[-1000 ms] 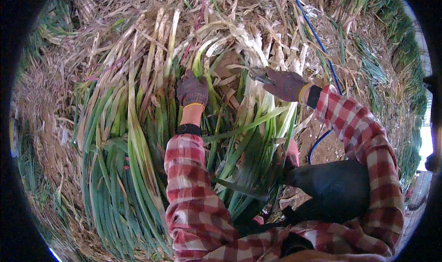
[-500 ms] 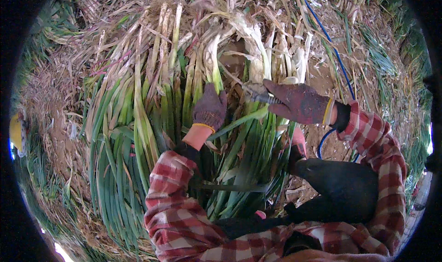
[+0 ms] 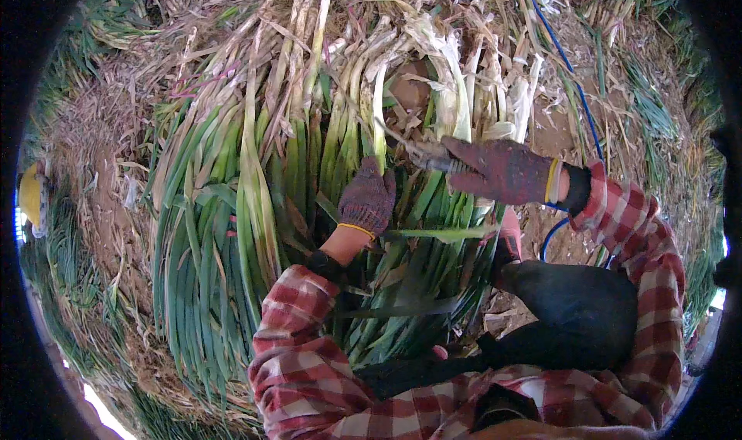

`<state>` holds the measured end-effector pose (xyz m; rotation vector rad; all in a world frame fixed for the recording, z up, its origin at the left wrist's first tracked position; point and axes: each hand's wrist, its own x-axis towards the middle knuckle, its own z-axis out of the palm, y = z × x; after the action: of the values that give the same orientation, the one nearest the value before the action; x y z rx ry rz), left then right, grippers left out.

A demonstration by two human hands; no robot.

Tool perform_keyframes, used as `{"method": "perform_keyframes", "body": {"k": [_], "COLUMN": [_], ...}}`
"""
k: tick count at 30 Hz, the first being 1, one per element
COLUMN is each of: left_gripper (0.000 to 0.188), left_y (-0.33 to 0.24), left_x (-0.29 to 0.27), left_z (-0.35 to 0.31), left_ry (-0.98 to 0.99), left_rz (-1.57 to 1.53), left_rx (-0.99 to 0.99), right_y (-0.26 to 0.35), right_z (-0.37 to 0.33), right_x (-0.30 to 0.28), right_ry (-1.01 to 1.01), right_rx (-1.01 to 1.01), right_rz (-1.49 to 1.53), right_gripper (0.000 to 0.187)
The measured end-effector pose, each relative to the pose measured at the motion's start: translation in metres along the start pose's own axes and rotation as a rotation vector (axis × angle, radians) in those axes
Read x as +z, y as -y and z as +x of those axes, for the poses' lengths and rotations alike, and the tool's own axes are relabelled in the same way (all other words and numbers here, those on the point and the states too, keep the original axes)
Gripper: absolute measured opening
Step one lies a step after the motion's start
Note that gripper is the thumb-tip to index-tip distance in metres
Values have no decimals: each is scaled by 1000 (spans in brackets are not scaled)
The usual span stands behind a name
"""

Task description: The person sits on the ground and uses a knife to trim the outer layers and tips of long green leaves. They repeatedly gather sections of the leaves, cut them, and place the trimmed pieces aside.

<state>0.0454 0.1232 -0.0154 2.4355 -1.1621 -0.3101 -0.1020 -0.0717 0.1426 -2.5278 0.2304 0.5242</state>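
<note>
My left hand (image 3: 367,200), in a dark purple knit glove, is closed around a green onion (image 3: 379,104) with a pale stem pointing away from me. A long leaf (image 3: 444,233) stretches to the right, just past that hand. My right hand (image 3: 498,171), gloved alike, grips an air blow gun (image 3: 425,156) with a thin bent nozzle. The nozzle's tip reaches left to the held onion's stem; whether it touches cannot be told. Beneath both hands lies a wide heap of green onions (image 3: 193,285), leaves toward me and whitish roots away.
A blue hose (image 3: 576,84) runs down the right side, passing behind my right forearm. Dry husks (image 3: 108,154) litter the brown soil. More onions (image 3: 649,104) lie at the right. My bent dark-clad leg (image 3: 572,309) is at the lower right. A yellow object (image 3: 31,195) stands at the far left.
My left hand has drawn the onion slightly toward me. The long leaf has swung from slanted to nearly level. My right hand has come a little closer to my left; the view has shifted slightly.
</note>
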Motion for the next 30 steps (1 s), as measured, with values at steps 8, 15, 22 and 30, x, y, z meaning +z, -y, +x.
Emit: {"method": "perform_keyframes", "body": {"k": [8, 15, 22, 30], "left_gripper": [34, 36, 38, 39], "left_y": [3, -3, 5, -17], "left_x": [5, 4, 5, 7], "left_z": [2, -6, -15, -12], "left_ry": [-33, 53, 139, 290], "left_rz": [28, 2, -14, -40], "left_rx": [34, -21, -72, -65], "right_y": [-17, -34, -77, -105], "right_z": [8, 41, 112, 146], "right_x": [1, -12, -33, -41], "right_ry": [-95, -97, -130, -82], "right_rx": [-87, 34, 32, 279], "right_rz": [-6, -47, -211, -166], "right_gripper": [64, 53, 56, 54]}}
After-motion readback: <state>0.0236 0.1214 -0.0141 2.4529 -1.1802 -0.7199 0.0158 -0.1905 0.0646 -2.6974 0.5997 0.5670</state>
